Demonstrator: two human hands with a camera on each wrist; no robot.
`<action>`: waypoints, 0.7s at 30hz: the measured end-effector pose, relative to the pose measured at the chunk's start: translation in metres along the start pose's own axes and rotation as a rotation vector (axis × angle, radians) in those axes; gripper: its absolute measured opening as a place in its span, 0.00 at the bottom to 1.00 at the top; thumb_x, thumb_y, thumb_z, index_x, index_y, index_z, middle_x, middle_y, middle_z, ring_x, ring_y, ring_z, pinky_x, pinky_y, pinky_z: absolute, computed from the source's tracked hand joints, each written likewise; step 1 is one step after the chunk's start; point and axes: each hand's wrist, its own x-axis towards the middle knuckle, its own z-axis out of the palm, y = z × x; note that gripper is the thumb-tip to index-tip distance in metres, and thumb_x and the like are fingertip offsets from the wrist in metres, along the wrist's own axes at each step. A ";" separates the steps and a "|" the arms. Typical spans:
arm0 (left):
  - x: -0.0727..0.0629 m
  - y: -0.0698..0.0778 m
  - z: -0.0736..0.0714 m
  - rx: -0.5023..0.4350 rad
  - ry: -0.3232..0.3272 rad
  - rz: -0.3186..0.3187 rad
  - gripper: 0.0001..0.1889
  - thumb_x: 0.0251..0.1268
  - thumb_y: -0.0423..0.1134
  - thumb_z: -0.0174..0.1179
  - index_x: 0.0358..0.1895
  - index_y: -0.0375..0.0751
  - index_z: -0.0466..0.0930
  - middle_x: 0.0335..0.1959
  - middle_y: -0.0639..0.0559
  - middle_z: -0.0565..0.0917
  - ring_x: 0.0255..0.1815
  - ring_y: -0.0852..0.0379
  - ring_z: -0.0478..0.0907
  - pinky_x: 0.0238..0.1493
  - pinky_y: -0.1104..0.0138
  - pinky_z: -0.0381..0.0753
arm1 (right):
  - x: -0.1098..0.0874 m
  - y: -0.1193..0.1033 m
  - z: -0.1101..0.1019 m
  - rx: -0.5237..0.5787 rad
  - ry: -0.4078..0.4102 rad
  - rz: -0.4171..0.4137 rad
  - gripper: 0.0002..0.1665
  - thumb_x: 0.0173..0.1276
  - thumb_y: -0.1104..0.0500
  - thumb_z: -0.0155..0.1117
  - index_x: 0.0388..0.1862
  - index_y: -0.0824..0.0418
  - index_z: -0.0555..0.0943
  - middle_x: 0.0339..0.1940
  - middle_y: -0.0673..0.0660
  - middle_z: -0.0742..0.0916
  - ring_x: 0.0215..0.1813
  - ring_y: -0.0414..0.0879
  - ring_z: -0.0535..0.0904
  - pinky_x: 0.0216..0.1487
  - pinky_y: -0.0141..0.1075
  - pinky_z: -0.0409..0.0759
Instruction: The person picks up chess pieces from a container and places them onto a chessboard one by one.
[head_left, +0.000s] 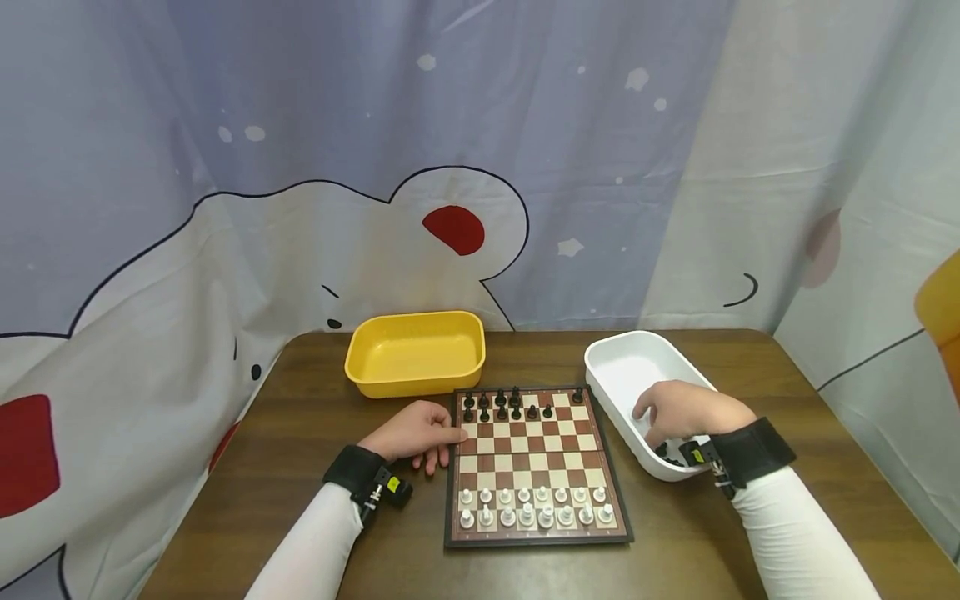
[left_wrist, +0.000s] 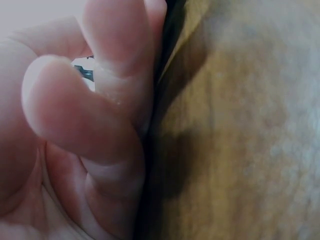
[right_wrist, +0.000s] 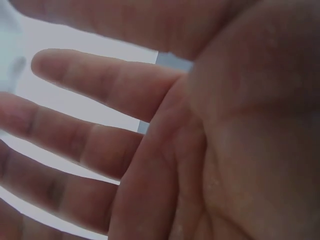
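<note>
A brown-and-cream chessboard (head_left: 532, 462) lies on the table, white chess pieces (head_left: 527, 515) in two rows along its near side. Black chess pieces (head_left: 501, 398) occupy the two far rows, mostly at the left; a single one (head_left: 577, 396) stands in the far right corner. My left hand (head_left: 416, 432) holds the board's left edge, thumb on top and the other fingers curled beside it. Inside the white bin (head_left: 626, 417), my right hand (head_left: 686, 410) reaches down over dark pieces (head_left: 667, 454). Its fingers (right_wrist: 105, 85) look spread and fairly straight in the right wrist view, nothing visible between them.
Behind the board's left corner stands a yellow bin (head_left: 416, 387). The wooden table (head_left: 315, 417) ends at a patterned curtain (head_left: 337, 250) hanging along the back and sides. The white bin's left wall is close to the board's far right corner.
</note>
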 end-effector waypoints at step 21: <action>-0.001 0.001 0.001 -0.004 0.002 -0.001 0.19 0.79 0.51 0.70 0.35 0.38 0.83 0.25 0.44 0.90 0.15 0.56 0.83 0.15 0.70 0.75 | 0.001 -0.013 0.010 -0.093 -0.017 -0.081 0.12 0.49 0.71 0.71 0.27 0.54 0.85 0.23 0.46 0.83 0.27 0.42 0.76 0.30 0.36 0.76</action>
